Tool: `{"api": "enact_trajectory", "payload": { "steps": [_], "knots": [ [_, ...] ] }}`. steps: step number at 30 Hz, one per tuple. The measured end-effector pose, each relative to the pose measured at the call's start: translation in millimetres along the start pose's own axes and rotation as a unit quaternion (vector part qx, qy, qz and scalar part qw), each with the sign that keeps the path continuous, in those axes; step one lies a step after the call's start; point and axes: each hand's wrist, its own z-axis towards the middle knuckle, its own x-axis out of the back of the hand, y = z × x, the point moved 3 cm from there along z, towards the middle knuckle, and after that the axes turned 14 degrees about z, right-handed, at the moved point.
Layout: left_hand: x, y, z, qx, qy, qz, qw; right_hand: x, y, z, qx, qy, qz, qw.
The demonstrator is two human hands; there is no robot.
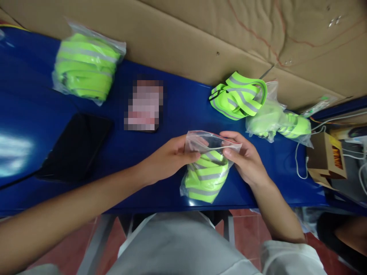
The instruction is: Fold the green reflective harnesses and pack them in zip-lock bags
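A clear zip bag (191, 142) with a red line along its top edge is held over the front of the table, its mouth gaping. Inside it lies a folded neon-yellow reflective strap (207, 176) with silver-grey stripes. My left hand (180, 153) pinches the left side of the bag's mouth, thumb in front. At the right side of the mouth, my right hand (241, 156) grips the plastic between thumb and fingers. The fingers of both hands are partly hidden behind the film.
On the blue table (177, 99) stand a full bag of yellow straps (86, 68), a black tablet-like slab (77, 147) and a blurred-out phone-like object (145, 107). A loose strap bundle (239, 95), bagged straps (266, 120) and a cardboard box (327, 154) are to the right. Cardboard (172, 46) lines the back.
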Motion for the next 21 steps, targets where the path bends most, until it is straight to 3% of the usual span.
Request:
{"api": "enact_trajectory", "payload": {
  "steps": [3, 10, 14, 21],
  "knots": [
    [1.6, 4, -4, -0.041, 0.004, 0.02, 0.999, -5, -2, -2, 0.013, -0.023, -0.04, 0.999],
    [6.0, -8, -3, -0.039, 0.042, 0.086, 0.995, -11, 5, 0, 0.085, -0.001, -0.108, 0.99],
    [8.2, -10, -6, -0.062, 0.024, 0.117, 0.991, -6, 8, 7, 0.016, -0.099, -0.065, 0.993],
    [9.8, -15, -11, -0.023, 0.015, 0.097, 0.995, -2, 7, 10, -0.099, -0.132, -0.052, 0.985]
  ]
}}
